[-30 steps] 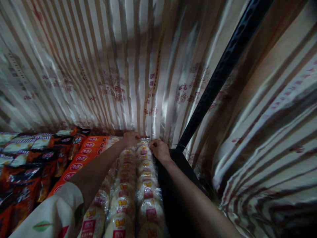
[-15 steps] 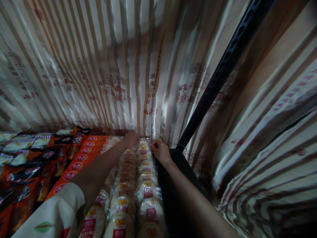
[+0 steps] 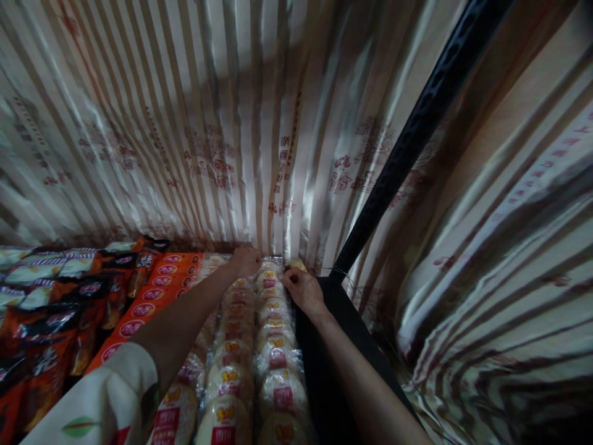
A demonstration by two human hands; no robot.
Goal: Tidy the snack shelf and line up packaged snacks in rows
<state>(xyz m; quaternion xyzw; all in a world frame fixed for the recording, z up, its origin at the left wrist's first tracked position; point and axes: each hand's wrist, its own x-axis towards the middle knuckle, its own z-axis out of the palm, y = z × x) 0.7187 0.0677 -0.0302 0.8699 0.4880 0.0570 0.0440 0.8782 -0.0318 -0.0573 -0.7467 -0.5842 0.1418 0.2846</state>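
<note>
Round rice crackers in clear printed wrappers stand in long overlapping rows on a black shelf. My left hand (image 3: 246,262) is closed at the far end, between the middle row of rice cracker packets (image 3: 230,374) and the right-hand row of rice cracker packets (image 3: 277,355); what its fingers hold is hidden. At the far right corner of that right-hand row, my right hand (image 3: 303,289) pinches thumb and forefinger at a packet's wrapper edge. Just behind the right hand, part of another round cracker packet (image 3: 296,264) shows against the curtain.
Left of the crackers lie a row of orange packets (image 3: 144,309) and several black-and-orange snack bags (image 3: 53,364). The black shelf (image 3: 331,364) shows at right, with a slanted black perforated post (image 3: 393,167) at its corner. A pleated printed curtain (image 3: 222,123) hangs behind.
My right hand has shifted slightly right and toward me, and more of the packet behind it shows. My left hand has hardly moved.
</note>
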